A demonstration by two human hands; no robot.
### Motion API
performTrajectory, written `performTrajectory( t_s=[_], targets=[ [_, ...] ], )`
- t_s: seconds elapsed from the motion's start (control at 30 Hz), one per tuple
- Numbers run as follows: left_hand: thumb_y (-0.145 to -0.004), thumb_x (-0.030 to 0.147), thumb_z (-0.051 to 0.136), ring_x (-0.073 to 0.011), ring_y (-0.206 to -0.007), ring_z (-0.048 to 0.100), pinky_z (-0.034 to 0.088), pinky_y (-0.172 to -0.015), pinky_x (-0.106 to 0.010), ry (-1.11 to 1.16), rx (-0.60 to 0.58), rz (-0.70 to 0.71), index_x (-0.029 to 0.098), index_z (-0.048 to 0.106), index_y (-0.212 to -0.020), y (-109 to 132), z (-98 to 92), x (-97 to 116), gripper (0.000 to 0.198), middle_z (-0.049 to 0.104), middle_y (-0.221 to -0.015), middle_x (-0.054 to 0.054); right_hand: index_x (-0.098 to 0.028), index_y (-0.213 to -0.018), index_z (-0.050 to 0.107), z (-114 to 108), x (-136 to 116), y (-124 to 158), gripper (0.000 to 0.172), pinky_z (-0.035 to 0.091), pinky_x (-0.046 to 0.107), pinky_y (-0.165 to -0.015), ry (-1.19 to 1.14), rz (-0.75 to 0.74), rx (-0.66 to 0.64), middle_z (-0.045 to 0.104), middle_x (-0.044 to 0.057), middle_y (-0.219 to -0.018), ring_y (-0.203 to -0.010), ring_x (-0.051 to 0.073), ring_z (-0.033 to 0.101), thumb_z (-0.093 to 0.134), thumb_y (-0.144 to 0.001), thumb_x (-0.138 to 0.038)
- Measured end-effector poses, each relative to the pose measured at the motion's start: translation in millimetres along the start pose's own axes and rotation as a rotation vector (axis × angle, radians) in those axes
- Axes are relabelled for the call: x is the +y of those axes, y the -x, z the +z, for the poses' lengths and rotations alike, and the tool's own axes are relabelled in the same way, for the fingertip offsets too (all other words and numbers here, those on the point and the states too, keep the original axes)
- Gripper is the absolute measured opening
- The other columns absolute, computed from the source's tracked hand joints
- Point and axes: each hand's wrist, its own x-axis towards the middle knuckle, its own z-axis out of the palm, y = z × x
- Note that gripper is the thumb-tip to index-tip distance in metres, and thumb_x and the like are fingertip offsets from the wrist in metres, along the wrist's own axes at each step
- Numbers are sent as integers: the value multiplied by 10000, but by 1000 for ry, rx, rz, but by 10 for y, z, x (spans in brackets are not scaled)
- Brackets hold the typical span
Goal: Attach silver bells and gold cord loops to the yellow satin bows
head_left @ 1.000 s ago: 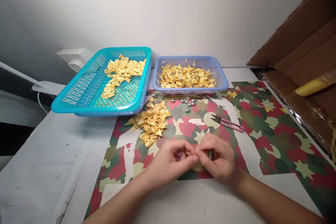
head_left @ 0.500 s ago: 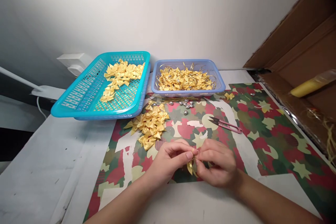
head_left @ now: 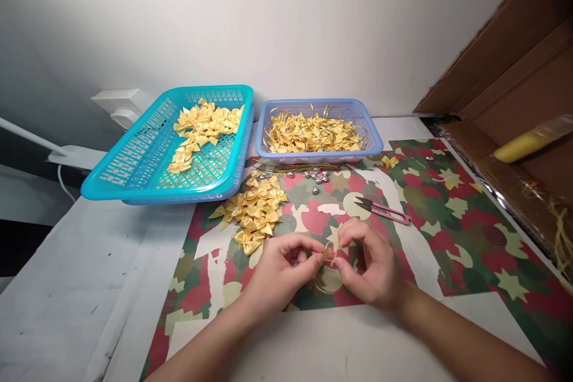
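My left hand [head_left: 286,268] pinches a thin gold cord [head_left: 328,255] between thumb and index finger, low over the patterned paper. Its loops show in the small gap between my hands. Opposite it, my right hand [head_left: 373,265] has its thumb tip at the cord's other side, index finger raised a little apart from the thumb. Whether a bow is in the left fingers is hidden. A pile of yellow ribbon bows [head_left: 257,212] lies up and left of my hands. Beyond the right hand rest pink-handled thread snips [head_left: 387,211]. Several silver bells [head_left: 315,190] are scattered ahead.
A teal basket [head_left: 101,188] with yellow bows stands at the left, set in another basket. Behind the bells, a lilac basket [head_left: 320,156] holds bows with gold cords. Gold cords [head_left: 295,168] lie before it. One bow [head_left: 389,162] lies right. A cardboard box [head_left: 505,71] stands far right.
The yellow ribbon that hung below my fingers no longer shows. My right hand has opened its fingers and shifted slightly, and gold cord loops now show between the hands.
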Motion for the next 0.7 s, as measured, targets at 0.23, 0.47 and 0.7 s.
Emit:
performTrajectory(
  t_s=[0.23, 0.47, 0.7],
  targets=[
    [-846, 303, 620, -75, -466, 279, 230, -461, -202, -236, 47, 128, 169, 608, -827, 55, -57, 15, 136, 328, -505, 90, -217, -984, 599, -79, -20, -82, 197, 446, 361, -734, 71, 151, -247, 635, 48, -878, -839, 217, 545, 602, -791, -178],
    [-829, 206, 589, -75, -481, 322, 249, -486, -204, -487, 51, 300, 168, 620, -802, 43, -77, 68, 56, 339, -528, 86, -206, -807, 601, -123, -44, -119, 142, 383, 351, -724, 162, -5, -270, 606, 8, -691, -713, 175, 498, 520, -909, -150],
    [-750, 130, 601, -76, -516, 326, 240, -489, -209, -426, -144, 232, 148, 632, -703, 66, -42, 86, 59, 395, -560, 60, -167, -883, 529, -77, -85, -62, 154, 330, 355, -756, 350, -381, -265, 590, 38, -786, -767, 180, 475, 422, -889, -57]
  ],
)
